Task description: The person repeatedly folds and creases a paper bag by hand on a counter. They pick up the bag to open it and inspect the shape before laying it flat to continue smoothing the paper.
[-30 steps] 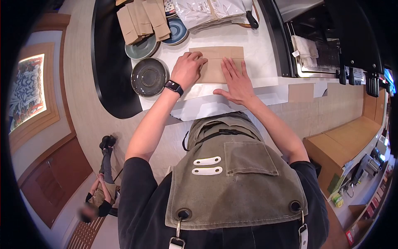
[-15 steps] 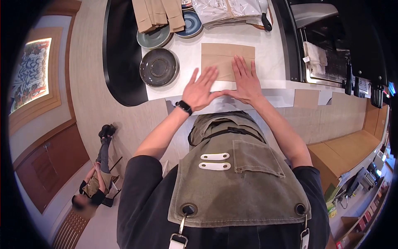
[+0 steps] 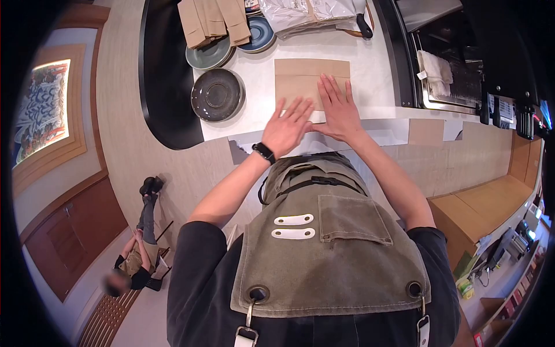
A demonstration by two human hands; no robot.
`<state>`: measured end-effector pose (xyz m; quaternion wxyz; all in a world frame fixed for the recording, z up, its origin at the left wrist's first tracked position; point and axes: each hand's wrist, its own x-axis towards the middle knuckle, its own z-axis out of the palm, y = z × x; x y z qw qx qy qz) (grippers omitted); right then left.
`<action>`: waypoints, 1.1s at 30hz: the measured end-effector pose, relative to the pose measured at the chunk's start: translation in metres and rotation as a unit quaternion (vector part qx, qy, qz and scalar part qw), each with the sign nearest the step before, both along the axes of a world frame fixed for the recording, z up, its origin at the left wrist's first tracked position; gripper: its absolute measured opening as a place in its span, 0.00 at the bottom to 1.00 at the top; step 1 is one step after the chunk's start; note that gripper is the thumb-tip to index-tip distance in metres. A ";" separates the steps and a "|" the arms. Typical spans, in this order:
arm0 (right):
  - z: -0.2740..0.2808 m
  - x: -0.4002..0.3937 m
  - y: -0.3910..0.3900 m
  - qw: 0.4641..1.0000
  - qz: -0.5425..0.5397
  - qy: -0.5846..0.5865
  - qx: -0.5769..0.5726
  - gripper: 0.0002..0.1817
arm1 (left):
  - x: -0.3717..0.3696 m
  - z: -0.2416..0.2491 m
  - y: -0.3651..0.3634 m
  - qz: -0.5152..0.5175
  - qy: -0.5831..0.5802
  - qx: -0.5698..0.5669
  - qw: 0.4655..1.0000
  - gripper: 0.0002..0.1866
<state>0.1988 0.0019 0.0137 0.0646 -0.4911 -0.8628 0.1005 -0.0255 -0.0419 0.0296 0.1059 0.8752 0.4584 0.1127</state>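
Observation:
A brown paper sheet (image 3: 298,78) with a crease across it lies flat on the white counter. My right hand (image 3: 339,114) rests on its right part, palm down, fingers stretched out toward the far edge. At the near left edge of the paper is my left hand (image 3: 287,126), flat with fingers extended and slightly blurred. Near the counter's front edge, my two thumbs come close together. To the left of the paper stands a dark grey plate (image 3: 216,110).
Folded brown paper pieces (image 3: 211,23) lie over a green-grey plate (image 3: 209,56) and beside a blue plate (image 3: 260,34). A plastic-wrapped white pack (image 3: 312,14) is at the back. On the right is an appliance with a white towel (image 3: 435,72). A person (image 3: 136,254) sits at far left.
My left hand has slid right along the paper's near edge, closer to my right hand. My right hand stays spread on the paper. The view has shifted slightly.

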 end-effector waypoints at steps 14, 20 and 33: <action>0.003 0.001 0.000 1.000 0.005 0.009 -0.011 0.79 | -0.030 0.009 0.011 0.405 -0.366 -0.276 0.791 0.22; 0.005 0.001 -0.001 1.000 0.002 0.011 -0.020 0.79 | -0.023 0.020 0.017 0.428 -0.416 -0.339 0.727 0.22; 0.000 0.001 0.000 1.000 0.001 -0.029 0.002 0.76 | 0.028 0.012 0.012 0.059 -0.114 -0.008 0.992 0.24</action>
